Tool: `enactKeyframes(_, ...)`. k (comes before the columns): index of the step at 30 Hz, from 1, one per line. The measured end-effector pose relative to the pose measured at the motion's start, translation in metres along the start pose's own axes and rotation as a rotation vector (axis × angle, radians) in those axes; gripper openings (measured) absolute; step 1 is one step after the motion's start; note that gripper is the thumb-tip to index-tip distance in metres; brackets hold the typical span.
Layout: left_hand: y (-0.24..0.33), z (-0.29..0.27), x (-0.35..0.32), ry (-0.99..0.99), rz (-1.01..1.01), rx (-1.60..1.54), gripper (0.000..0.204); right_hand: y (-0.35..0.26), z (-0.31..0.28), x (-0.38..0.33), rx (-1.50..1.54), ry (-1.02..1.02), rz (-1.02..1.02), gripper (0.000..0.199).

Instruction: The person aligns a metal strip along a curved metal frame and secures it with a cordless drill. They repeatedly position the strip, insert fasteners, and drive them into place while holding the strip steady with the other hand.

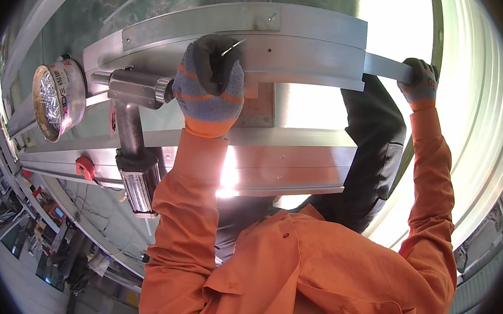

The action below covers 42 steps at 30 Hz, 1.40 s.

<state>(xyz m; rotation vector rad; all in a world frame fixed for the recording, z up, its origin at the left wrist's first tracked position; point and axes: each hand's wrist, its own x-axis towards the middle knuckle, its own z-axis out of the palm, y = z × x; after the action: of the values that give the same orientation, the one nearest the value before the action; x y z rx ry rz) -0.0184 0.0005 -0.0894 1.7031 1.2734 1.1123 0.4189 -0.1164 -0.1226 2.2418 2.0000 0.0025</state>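
My left hand [210, 81], in a grey and orange work glove, is closed in a pinch, and a thin shiny pop rivet [232, 48] sticks out from its fingers. It is in front of a long silver metal profile [314, 53] with small holes along it. My right hand [420, 82], gloved alike, is wrapped around the end of a flat metal strip [386, 66] that extends from the profile's right end. Just left of my left hand lies a pneumatic rivet gun [130, 122], its nose pointing left.
An open round tub [71, 91] full of shiny rivets lies tilted at the left. A second metal profile [298, 159] runs closer to my body, with a red tape measure [85, 168] by its left part. Tools and cables clutter the far left. My dark-trousered leg [379, 142] reaches beneath the profiles.
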Motion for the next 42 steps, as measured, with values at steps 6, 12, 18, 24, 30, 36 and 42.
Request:
enactKeyframes(6, -0.002, 0.005, 0.003, -0.016, 0.034, 0.114, 0.006, 0.007, 0.0, -0.001, -0.093, 0.007, -0.018, 0.007)
enactKeyframes(12, 0.0, -0.001, -0.002, -0.116, -0.051, 0.119, 0.013, 0.017, -0.003, -0.007, -0.069, 0.053, -0.035, 0.01)
enactKeyframes(18, 0.003, 0.001, 0.0, -0.089, -0.012, 0.123, 0.013, 0.041, 0.006, -0.008, -0.14, -0.022, -0.023, 0.011)
enactKeyframes(24, 0.002, -0.002, 0.0, -0.101, 0.037, 0.201, 0.013, 0.048, 0.009, -0.011, -0.142, -0.037, 0.005, 0.008)
enactKeyframes(30, -0.003, 0.0, -0.001, -0.111, 0.045, 0.175, 0.014, 0.064, 0.016, -0.016, -0.123, -0.03, 0.021, 0.009)
enactKeyframes(36, 0.001, 0.001, -0.002, -0.087, 0.028, 0.124, 0.013, 0.067, 0.016, -0.016, -0.112, -0.031, 0.032, 0.009)
enactKeyframes(42, 0.002, 0.0, -0.002, -0.104, -0.002, 0.194, 0.013, 0.073, 0.015, -0.017, -0.15, -0.076, 0.059, 0.008)
